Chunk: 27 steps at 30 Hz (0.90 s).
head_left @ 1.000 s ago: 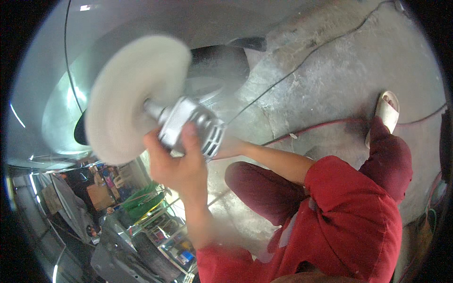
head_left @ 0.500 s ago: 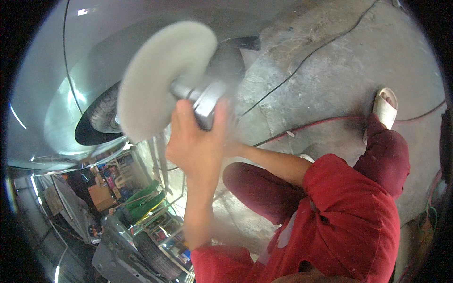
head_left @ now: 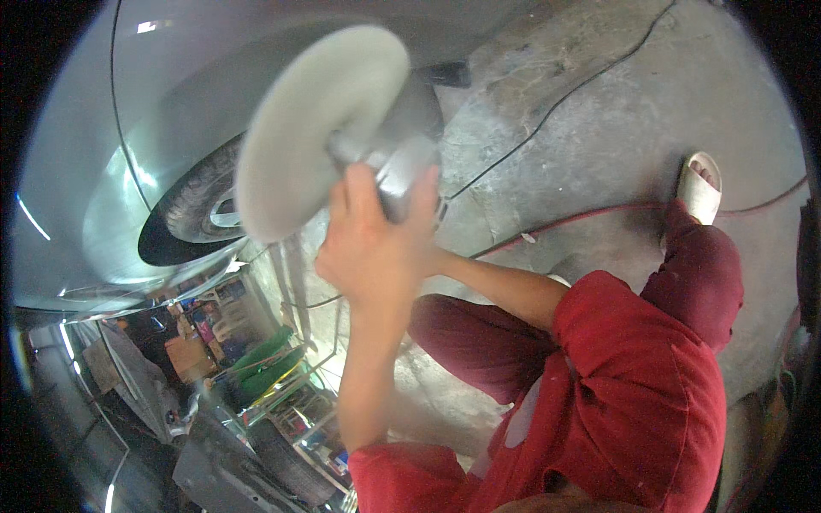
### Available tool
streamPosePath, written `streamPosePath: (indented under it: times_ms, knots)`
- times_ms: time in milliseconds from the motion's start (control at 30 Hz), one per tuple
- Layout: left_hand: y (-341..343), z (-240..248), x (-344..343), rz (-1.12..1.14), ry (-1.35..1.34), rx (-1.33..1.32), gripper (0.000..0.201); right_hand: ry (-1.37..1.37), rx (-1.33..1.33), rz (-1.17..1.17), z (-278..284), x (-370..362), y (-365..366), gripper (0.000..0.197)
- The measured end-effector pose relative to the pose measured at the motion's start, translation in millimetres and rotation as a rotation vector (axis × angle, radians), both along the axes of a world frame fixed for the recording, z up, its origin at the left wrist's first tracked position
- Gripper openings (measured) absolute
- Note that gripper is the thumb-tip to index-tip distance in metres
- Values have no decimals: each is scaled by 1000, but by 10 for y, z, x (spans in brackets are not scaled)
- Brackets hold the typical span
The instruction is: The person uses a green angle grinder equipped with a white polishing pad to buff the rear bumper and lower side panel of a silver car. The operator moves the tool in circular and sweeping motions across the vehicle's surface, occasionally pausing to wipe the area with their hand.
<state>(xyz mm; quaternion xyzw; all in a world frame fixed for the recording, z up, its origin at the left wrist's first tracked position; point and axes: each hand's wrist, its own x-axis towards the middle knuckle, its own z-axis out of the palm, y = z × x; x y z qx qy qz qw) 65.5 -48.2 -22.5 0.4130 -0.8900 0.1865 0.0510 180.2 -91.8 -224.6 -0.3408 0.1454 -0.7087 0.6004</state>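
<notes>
A polisher [head_left: 400, 171] with a large, round, off-white pad [head_left: 312, 137] is in front of the grey car body [head_left: 192, 77]. The pad is tilted and blurred, and I cannot tell whether it touches the panel. My left hand [head_left: 376, 235] is wrapped around the silver head of the polisher, fingers and thumb on either side of it. From the right, my right forearm [head_left: 505, 286] reaches in behind my left wrist. My right hand is hidden there, its fingers out of sight near the polisher's body.
A car wheel [head_left: 205, 201] sits in its arch left of the pad. A black cable [head_left: 547, 120] and a red hose [head_left: 590, 214] cross the concrete floor [head_left: 616, 128]. Shelves with assorted items, a green object [head_left: 265, 359] and a loose tyre [head_left: 291, 462] are at lower left.
The polisher and my left hand have shifted to the right and slightly up, uncovering more of the wheel. My left hand keeps its hold on the polisher.
</notes>
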Motion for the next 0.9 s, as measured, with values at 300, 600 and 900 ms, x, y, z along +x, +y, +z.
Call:
streamPosePath:
  times_ms: [300,600,900]
  knots:
    - [-153,567,590,21,346,-130,30,39,-80,-2,223,-115,-102,87]
    - [-113,220,304,-61,403,63,35,287,172,-44,-346,63,41,69]
    - [-201,204,371,50,278,56,38,187,190,46,-108,-125,153,66]
